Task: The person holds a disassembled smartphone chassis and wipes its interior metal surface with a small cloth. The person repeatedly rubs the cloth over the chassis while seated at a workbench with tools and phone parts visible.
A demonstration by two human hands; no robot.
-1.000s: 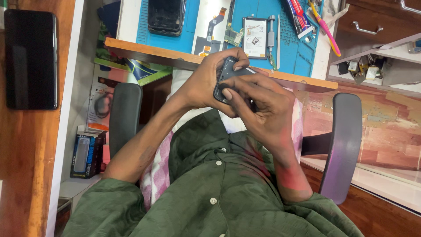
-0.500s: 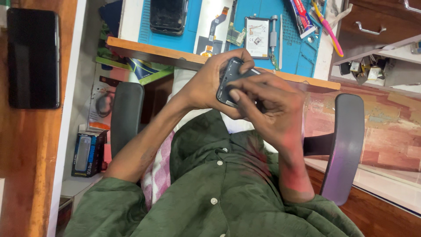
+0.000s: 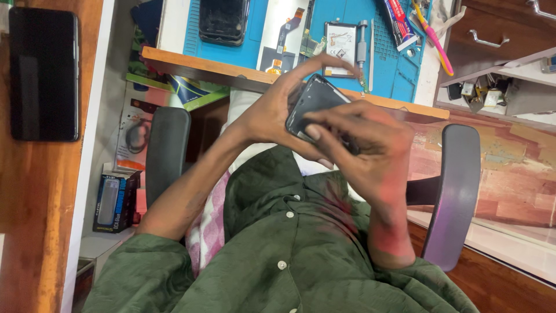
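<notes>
Beyond the chair's armrests, a blue mat (image 3: 255, 40) covers the worktop (image 3: 191, 64). Left hand (image 3: 272, 113) grips a dark phone (image 3: 313, 107) above the lap; right hand (image 3: 362, 145) pinches its lower edge. A battery (image 3: 340, 42) lies on the mat.

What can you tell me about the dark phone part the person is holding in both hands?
The phone part is a thin, dark, glossy rectangular piece with rounded corners, looking like a phone's frame or back shell. It is tilted, held above the person's lap just in front of the desk edge. The left hand cups it from the side and behind, while the right hand lies over its lower end with fingertips pressing along its face. Much of it is covered.
</notes>
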